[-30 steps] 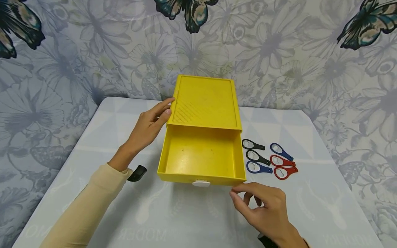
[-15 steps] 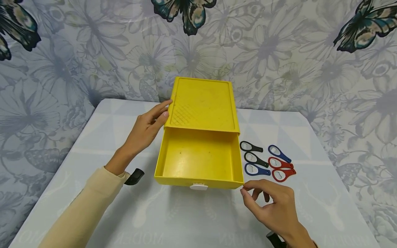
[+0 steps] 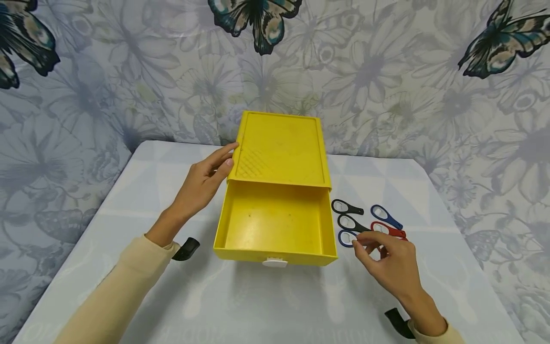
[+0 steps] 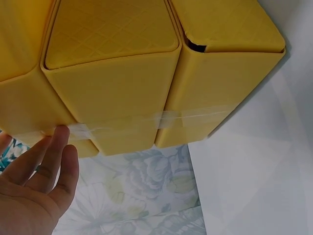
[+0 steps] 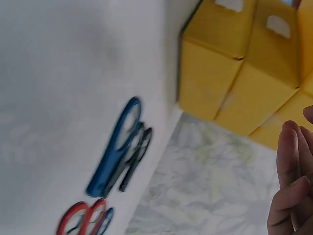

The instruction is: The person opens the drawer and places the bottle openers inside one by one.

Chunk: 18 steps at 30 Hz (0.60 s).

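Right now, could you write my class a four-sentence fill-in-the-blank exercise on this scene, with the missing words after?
The drawer cabinet is coloured ____.
The knob on the open drawer is ____.
The hand nearer the ring-ended tools is the person's ____ one.
Two tools are red, two black and two ____.

Missing words: yellow; white; right; blue.

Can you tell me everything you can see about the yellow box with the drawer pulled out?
The yellow plastic-looking box has a rimmed top with a crisscross pattern near one corner. Three stacked sections show, with clear shiny tape stuck across their side. The top yellow drawer is pulled out toward the person; a few dark specks show inside, and a small white handle sits mid-front. The box stands on the pale patterned table, and the person's left hand touches its left side.
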Each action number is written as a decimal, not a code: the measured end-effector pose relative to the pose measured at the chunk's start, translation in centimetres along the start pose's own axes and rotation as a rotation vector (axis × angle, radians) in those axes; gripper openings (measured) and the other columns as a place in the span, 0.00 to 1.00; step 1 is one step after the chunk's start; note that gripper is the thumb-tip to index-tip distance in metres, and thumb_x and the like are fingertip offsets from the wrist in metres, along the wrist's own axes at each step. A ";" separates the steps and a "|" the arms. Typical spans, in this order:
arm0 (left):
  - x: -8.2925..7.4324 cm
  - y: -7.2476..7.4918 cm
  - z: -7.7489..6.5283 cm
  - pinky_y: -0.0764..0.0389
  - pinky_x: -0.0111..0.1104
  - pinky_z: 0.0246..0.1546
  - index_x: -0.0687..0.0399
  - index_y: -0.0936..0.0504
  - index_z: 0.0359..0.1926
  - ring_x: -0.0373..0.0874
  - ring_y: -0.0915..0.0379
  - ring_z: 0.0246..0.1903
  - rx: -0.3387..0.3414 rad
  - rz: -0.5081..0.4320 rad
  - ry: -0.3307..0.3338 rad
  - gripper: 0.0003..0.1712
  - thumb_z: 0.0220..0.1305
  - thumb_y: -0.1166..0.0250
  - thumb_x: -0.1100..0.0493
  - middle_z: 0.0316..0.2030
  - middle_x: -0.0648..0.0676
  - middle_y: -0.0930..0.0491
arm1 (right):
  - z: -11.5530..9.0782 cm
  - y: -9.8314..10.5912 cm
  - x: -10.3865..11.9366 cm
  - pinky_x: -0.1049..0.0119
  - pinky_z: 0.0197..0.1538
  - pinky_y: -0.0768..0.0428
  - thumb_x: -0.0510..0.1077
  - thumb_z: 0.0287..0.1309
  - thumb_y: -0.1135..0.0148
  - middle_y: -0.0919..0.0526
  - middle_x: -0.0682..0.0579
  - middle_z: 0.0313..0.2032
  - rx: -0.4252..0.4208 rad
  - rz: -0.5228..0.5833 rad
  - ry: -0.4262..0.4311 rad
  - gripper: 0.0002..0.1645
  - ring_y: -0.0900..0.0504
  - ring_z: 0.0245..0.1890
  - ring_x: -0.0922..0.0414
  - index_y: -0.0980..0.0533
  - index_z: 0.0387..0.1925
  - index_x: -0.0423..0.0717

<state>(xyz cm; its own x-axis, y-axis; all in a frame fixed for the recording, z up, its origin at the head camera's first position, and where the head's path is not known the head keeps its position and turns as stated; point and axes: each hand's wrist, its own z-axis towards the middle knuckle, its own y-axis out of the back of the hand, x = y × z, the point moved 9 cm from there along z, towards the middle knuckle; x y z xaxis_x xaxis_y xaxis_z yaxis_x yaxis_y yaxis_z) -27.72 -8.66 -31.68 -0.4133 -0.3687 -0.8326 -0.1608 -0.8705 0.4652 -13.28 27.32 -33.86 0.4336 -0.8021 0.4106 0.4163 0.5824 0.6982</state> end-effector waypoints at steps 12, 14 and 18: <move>0.1 0.0 0.1 0.25 0.47 0.51 0.26 0.39 0.75 0.51 0.27 0.64 0.002 0.009 0.011 0.26 0.79 0.52 0.44 0.71 0.51 0.31 | 0.7 -0.4 -4.9 0.74 0.24 0.26 0.38 0.40 0.20 0.14 0.57 0.26 0.126 -0.076 0.019 0.14 0.24 0.22 0.68 0.14 0.32 0.50; 0.1 0.0 0.0 0.26 0.47 0.48 0.27 0.39 0.75 0.51 0.27 0.63 -0.001 0.017 0.011 0.26 0.79 0.53 0.45 0.71 0.50 0.32 | 0.9 -0.2 -5.8 0.71 0.22 0.27 0.39 0.40 0.19 0.14 0.56 0.27 0.148 -0.110 0.012 0.14 0.25 0.22 0.67 0.14 0.33 0.51; 0.0 0.0 -0.2 0.26 0.47 0.52 0.27 0.38 0.75 0.50 0.27 0.62 -0.012 0.026 0.007 0.26 0.80 0.53 0.45 0.73 0.46 0.35 | 1.5 0.1 -7.6 0.71 0.22 0.28 0.40 0.42 0.20 0.13 0.54 0.29 0.184 -0.163 0.003 0.13 0.24 0.22 0.63 0.13 0.34 0.51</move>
<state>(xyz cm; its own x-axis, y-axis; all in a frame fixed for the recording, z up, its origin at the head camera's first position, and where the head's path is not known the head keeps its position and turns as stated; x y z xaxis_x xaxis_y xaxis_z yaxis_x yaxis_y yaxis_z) -27.52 -8.75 -31.78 -0.4109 -0.3935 -0.8224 -0.1390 -0.8645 0.4831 -17.71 33.28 -36.02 0.3753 -0.8829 0.2823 0.3289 0.4116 0.8500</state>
